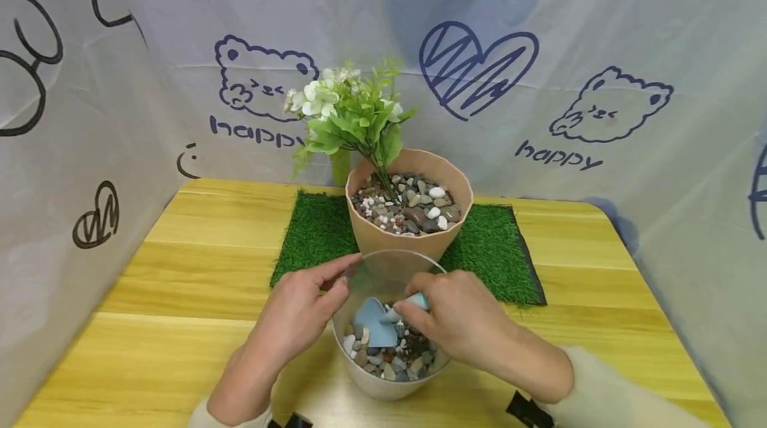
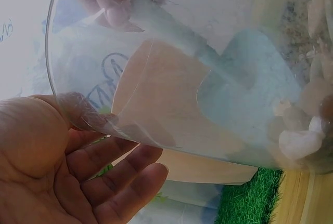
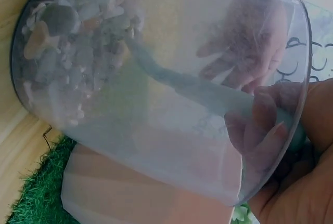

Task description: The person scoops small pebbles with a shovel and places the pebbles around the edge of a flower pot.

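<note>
A clear plastic tub (image 1: 383,389) with mixed pebbles (image 1: 392,369) in its bottom stands near the table's front. At its left rim is my left hand (image 1: 296,308), thumb and fingers on either side of the wall; in the left wrist view the other fingers of this hand (image 2: 114,174) lie loosely outside. My right hand (image 1: 464,311) grips the handle of a small light-blue shovel (image 1: 374,325) inside the tub. The shovel's blade rests against the pebbles, its handle slanting up to the right. Through the tub wall, the right wrist view shows the handle (image 3: 208,91).
Behind the tub, a peach flowerpot (image 1: 407,241) stands on a green turf mat (image 1: 497,255). It holds pebbles and a white-flowered plant (image 1: 353,115). Beneath everything is a wood-grain table (image 1: 180,268), enclosed by a printed white cloth (image 1: 371,8) behind and at both sides.
</note>
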